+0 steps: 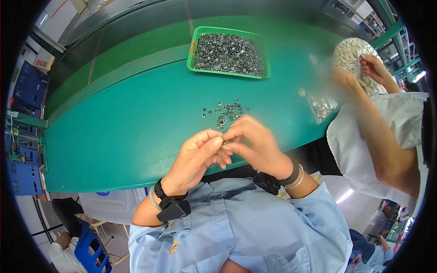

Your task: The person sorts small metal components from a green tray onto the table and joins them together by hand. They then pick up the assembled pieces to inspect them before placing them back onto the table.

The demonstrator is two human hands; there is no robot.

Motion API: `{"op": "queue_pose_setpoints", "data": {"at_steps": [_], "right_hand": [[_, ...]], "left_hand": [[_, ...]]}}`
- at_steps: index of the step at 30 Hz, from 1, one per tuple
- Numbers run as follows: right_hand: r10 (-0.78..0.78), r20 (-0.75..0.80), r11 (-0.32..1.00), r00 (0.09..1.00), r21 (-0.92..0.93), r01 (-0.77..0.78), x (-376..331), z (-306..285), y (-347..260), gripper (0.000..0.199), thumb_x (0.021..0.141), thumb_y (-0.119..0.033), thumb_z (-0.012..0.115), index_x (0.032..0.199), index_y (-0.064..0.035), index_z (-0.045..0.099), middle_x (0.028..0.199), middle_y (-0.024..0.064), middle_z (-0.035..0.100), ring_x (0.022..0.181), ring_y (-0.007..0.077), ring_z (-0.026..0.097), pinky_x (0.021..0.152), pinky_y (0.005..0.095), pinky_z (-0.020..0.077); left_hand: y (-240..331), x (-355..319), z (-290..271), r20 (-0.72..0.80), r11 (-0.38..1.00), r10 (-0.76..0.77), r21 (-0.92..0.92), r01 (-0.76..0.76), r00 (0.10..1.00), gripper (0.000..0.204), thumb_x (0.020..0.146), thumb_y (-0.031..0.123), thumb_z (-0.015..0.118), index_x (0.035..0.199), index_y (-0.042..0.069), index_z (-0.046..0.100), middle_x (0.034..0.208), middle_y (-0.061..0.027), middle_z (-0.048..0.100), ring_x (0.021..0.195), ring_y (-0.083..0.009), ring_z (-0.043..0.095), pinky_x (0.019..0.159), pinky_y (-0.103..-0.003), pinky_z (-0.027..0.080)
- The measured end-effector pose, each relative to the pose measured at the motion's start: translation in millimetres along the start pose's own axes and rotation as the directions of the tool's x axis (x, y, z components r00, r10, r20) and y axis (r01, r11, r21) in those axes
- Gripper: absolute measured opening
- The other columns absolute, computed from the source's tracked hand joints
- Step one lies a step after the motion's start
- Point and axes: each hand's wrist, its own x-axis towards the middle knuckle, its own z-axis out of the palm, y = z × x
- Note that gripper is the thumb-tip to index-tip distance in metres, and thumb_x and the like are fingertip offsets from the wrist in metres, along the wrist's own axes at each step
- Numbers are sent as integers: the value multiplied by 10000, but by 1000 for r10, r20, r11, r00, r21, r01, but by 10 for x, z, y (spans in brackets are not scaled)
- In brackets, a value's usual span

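Both my hands meet over the near edge of the green table (100,141). My left hand (195,154) is closed, thumb and forefinger pinching a tiny metal part (226,142). From the other side my right hand (255,141) pinches the same part between thumb and fingertips. Its exact shape is mostly hidden by the fingers. Just beyond my fingertips lies a loose scatter of small square metal pieces (233,110). Farther back, a green plastic tray (193,61) is filled with many similar shiny pieces.
At my right a co-worker in a pale garment (355,141) reaches into a large clear bag of small pale parts (353,52). A smaller clear bag of parts (321,109) lies near that person. Blue crates (29,86) stand at the far left, a blue chair (91,248) at lower left.
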Motion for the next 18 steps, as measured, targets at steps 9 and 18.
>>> {"op": "queue_pose_setpoints", "data": {"at_steps": [9, 18], "right_hand": [[-139, 9, 978, 990, -155, 139, 27, -13, 35, 221, 763, -2, 707, 964, -45, 625, 899, 78, 599, 802, 214, 603, 669, 309, 494], [-219, -29, 930, 975, -308, 200, 18, 34, 19, 241, 730, 9, 723, 940, -54, 622, 864, 81, 620, 794, 240, 614, 670, 323, 505]], "left_hand": [[-39, -3, -26, -22, 997, 32, -65, -33, 999, 249, 970, 216, 522, 1069, -11, 543, 951, -101, 643, 768, -155, 613, 660, -278, 504], [-46, -26, -37, -76, 998, 18, -56, -22, 997, 236, 950, 216, 562, 1060, 8, 549, 912, -91, 636, 760, -146, 609, 642, -264, 494]]}}
